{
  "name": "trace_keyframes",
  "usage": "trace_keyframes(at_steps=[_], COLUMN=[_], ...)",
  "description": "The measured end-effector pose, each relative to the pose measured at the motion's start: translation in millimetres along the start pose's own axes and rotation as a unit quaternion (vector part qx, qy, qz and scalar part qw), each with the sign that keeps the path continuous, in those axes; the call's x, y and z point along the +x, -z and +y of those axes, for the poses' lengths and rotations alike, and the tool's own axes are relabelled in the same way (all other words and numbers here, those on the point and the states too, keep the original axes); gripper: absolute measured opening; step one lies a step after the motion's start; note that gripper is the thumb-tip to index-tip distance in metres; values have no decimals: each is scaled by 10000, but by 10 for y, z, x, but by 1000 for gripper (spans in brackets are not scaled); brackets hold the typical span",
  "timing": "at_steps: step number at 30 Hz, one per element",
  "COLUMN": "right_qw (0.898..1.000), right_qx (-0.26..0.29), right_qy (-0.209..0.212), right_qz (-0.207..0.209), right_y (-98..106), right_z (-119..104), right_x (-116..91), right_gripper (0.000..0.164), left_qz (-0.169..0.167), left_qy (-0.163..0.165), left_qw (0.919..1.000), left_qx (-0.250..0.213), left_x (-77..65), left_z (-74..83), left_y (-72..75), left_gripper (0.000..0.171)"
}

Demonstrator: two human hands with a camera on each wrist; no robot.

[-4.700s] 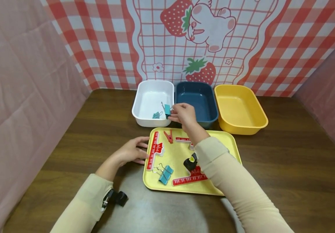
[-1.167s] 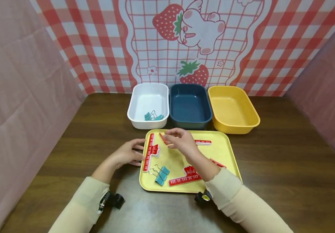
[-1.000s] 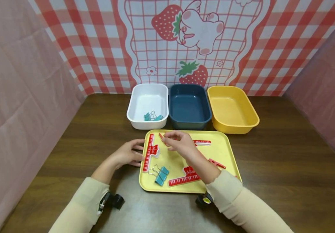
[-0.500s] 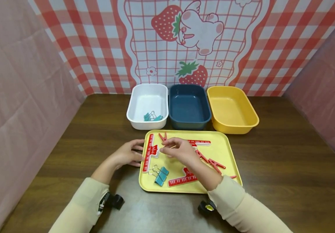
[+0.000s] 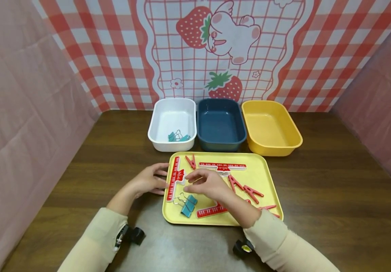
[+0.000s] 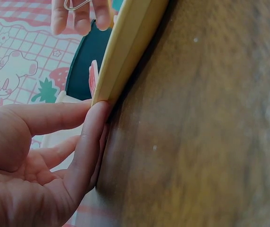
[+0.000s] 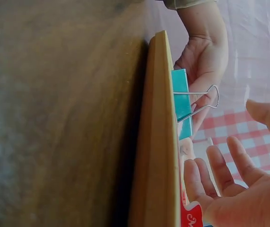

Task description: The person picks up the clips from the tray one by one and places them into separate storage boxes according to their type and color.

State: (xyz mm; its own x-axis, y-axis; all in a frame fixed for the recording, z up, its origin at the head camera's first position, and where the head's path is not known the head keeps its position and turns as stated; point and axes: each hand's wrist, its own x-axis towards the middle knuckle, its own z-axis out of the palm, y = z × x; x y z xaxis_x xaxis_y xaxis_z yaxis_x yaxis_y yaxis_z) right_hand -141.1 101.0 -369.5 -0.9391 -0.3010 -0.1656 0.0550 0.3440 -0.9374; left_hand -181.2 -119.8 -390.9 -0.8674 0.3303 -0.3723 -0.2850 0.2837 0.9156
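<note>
My right hand (image 5: 207, 185) hovers palm-down over the tray (image 5: 222, 222), thumb and fingers apart with nothing between them. In the head view its fingertips are just above a teal binder clip (image 5: 189, 206), whose wire handles stand up in the right wrist view. My left hand (image 5: 151, 179) touches the tray's left rim, and its thumb and index fingertips meet that edge in the left wrist view. Beside it lies a red piano-print page clip (image 5: 173, 181). Two similar page clips lie at the back (image 5: 222, 165) and front (image 5: 212, 210), the front one partly hidden by my right arm.
Red clothespins (image 5: 191, 161) lie on the tray, several toward its right side (image 5: 252, 193). Behind it stand a white bin (image 5: 171, 145) containing teal binder clips (image 5: 178, 136), a dark blue bin (image 5: 220, 145) and a yellow bin (image 5: 277, 151). A checked cloth hangs behind.
Earlier my right hand held a teal binder clip over the white bin; it now lies inside. The hand has since moved from the back-left clothespin toward the front binder clip. My left hand stays put.
</note>
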Motion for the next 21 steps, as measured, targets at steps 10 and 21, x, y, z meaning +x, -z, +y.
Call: trace_keyframes(at_steps=[10,21], right_qw=[9971,9923], right_qx=[-452,-808], right_qy=[53,334], right_qz=[-602,-878], right_y=[-6,-41], right_z=[73,102], right_x=[-9,14], right_gripper=[36,29], left_qz=[-40,-28], left_qy=[17,7], left_qw=[10000,10000], left_qx=[-9,8], left_x=[-9,-2], left_z=[8,3], left_y=[2,0], left_gripper=[66,67])
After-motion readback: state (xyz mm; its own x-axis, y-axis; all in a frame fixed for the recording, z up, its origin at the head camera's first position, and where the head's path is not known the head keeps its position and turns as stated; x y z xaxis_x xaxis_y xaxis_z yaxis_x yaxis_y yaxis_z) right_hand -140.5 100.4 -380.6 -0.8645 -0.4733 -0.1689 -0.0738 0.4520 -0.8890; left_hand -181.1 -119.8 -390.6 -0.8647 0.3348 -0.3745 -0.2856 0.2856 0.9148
